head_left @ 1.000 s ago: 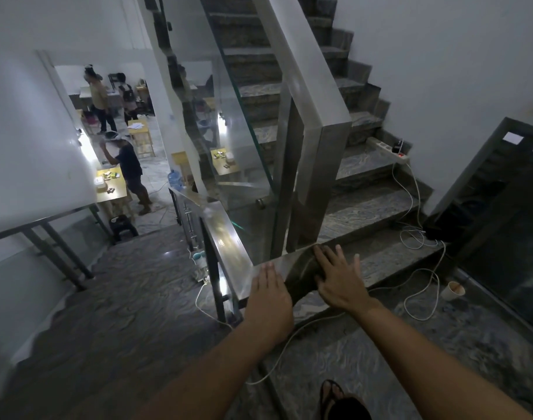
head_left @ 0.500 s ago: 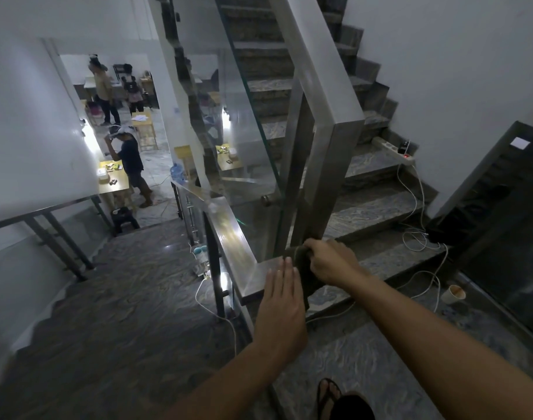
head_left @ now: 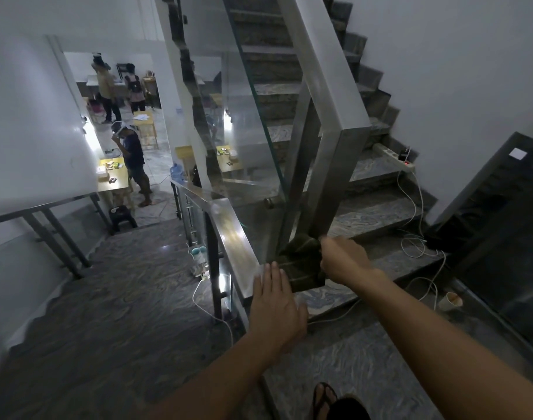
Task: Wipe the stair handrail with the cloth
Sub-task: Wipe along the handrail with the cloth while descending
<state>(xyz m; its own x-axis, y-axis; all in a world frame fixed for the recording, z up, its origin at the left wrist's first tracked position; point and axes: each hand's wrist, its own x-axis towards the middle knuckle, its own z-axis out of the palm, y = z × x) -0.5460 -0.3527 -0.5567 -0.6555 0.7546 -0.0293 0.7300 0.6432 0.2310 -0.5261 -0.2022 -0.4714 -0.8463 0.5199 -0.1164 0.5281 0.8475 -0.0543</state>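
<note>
A flat stainless-steel handrail (head_left: 233,237) runs down the lower flight and turns at the landing, then climbs the upper flight as a broad steel rail (head_left: 326,74). A dark green cloth (head_left: 301,265) lies bunched on the corner piece at the foot of the steel post. My right hand (head_left: 342,259) grips the cloth's right edge. Just left of the cloth, my left hand (head_left: 276,304) rests flat on the rail with its fingers spread, holding nothing.
A glass panel (head_left: 247,153) fills the balustrade. White cables (head_left: 416,237) trail over the lower steps from a power strip (head_left: 395,160). A paper cup (head_left: 450,301) stands on the landing at right. My sandalled foot (head_left: 324,398) is below. People stand at tables downstairs.
My right hand went from lying flat on the cloth to gripping it, bunching it up against the post. My left hand stayed flat on the rail.
</note>
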